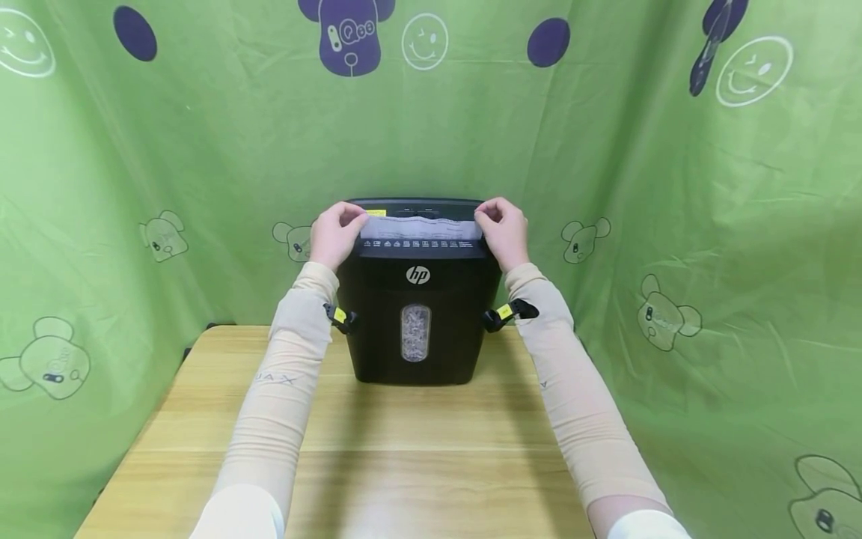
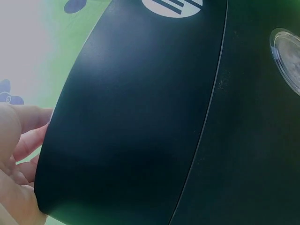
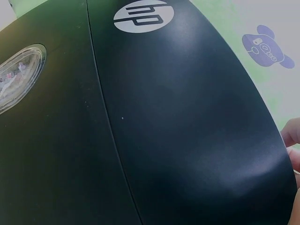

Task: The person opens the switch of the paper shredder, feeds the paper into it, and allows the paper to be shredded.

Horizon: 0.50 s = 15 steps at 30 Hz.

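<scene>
A black HP paper shredder (image 1: 377,314) stands upright on the wooden table, paper shreds showing through its oval front window (image 1: 414,333). At its top slot is a sheet of white paper (image 1: 420,228) with faint print, its lower part hidden in the slot. My left hand (image 1: 335,232) pinches the sheet's left top corner between thumb and forefinger. At the right top corner, my right hand (image 1: 505,230) pinches it likewise. Both wrist views mostly show the shredder's dark front panel (image 2: 126,112), with the left fingers (image 2: 33,140) and right fingers (image 3: 293,133) at its edge.
Green curtains (image 1: 236,135) with purple and white cartoon prints hang behind and on both sides. The wooden tabletop (image 1: 417,449) reaches from the shredder toward me. A yellow label (image 1: 376,212) sits on the shredder's top, near the left hand.
</scene>
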{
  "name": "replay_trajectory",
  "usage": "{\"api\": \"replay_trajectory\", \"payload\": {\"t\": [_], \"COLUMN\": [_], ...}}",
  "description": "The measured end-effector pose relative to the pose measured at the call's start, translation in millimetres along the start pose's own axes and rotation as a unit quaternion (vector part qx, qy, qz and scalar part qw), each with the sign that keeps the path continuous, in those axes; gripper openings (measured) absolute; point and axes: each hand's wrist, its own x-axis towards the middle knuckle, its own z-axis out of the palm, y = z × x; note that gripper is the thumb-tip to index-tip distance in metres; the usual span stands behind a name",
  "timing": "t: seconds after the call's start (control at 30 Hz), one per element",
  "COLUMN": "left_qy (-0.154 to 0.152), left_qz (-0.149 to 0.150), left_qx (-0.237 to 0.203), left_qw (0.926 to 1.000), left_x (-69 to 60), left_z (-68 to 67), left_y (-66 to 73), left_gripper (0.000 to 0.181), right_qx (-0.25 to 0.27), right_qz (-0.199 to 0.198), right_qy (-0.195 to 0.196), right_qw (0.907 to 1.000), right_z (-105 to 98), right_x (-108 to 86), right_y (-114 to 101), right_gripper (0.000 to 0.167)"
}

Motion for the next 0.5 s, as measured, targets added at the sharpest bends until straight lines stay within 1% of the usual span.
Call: {"api": "replay_trajectory", "payload": {"t": [0.23,0.5], "left_qy": [0.0,0.0], "left_qz": [-0.006,-0.011], "left_qx": [0.001,-0.01], "left_qw": [1.0,0.9999], "left_x": [1.0,1.1], "left_z": [0.3,-1.0], "left_y": [-0.7,-0.2], "left_gripper": [0.024,0.024], "right_qx": [-0.005,-0.006], "right_qz": [0.005,0.002], "right_qy": [0.01,0.013], "right_qw": [0.9999,0.9999], "right_z": [0.9,2.1], "right_x": [-0.2,0.6], "right_y": [0.5,-0.2], "right_gripper": [0.016,0.015]}}
